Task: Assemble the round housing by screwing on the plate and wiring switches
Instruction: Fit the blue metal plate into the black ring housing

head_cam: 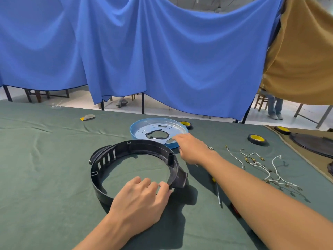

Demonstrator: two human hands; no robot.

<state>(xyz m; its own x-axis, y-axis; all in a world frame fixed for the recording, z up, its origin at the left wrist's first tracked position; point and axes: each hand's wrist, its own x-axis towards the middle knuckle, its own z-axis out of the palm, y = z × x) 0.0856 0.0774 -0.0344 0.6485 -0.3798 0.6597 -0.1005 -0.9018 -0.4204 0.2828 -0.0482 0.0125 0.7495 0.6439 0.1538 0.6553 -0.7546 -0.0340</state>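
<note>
A black round housing ring lies on the green cloth in front of me. My left hand grips its near rim, fingers curled over the edge. Behind it sits a light blue round metal plate with holes and a central cut-out. My right hand reaches over the plate's near right edge and its fingers touch the rim; whether they pinch it I cannot tell. Several white wires with brass terminals lie to the right. A screwdriver lies under my right forearm.
Three rolls of black and yellow tape stand behind and right of the plate. A dark round part lies at the far right on a brown cloth. A small grey and yellow scrap lies far left. Blue curtain hangs behind the table.
</note>
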